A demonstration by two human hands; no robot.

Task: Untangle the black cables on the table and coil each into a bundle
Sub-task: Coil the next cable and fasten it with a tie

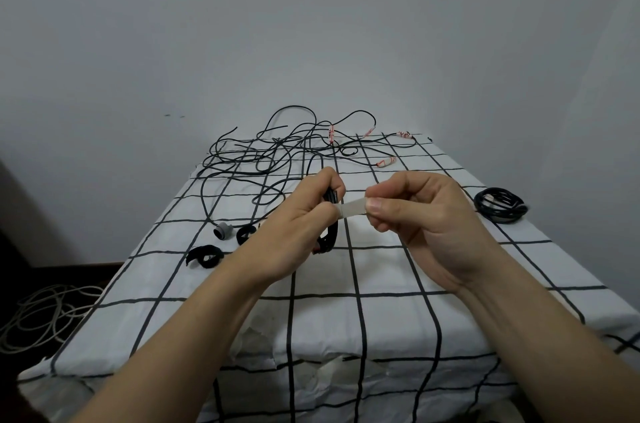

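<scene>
Off the desk (388,325) at far left, pale cords (45,315) lie on the floor. On the desk's left side we see black straps (204,256) and a grey cap (221,231), and behind them the tangle (273,155) of loose black cables sprawls across the back. Above mid-desk the left hand (294,235) is clamped round a bundle (331,232) of folded black cable, fingers curled about its upper part. From there a pale strip (353,207), tape or tie we cannot tell, stretches rightward to the right hand (415,214), which pinches its free end between thumb and forefinger. Further right a coil (500,205) lies flat on the desk, well apart from the hands. We judge the step in hand to be binding this bundle: one cable looks done, one is being tied, and the tangle awaits. The bundle's long axis runs up and down in our view, with the lower end pointing at the desk and the upper part inside the fist. The strip crosses it nearly at right angles. The next move, we think, calls for a taut strip wrapped round the bundle's waist, while the left hand grips the loops so none springs free.
</scene>
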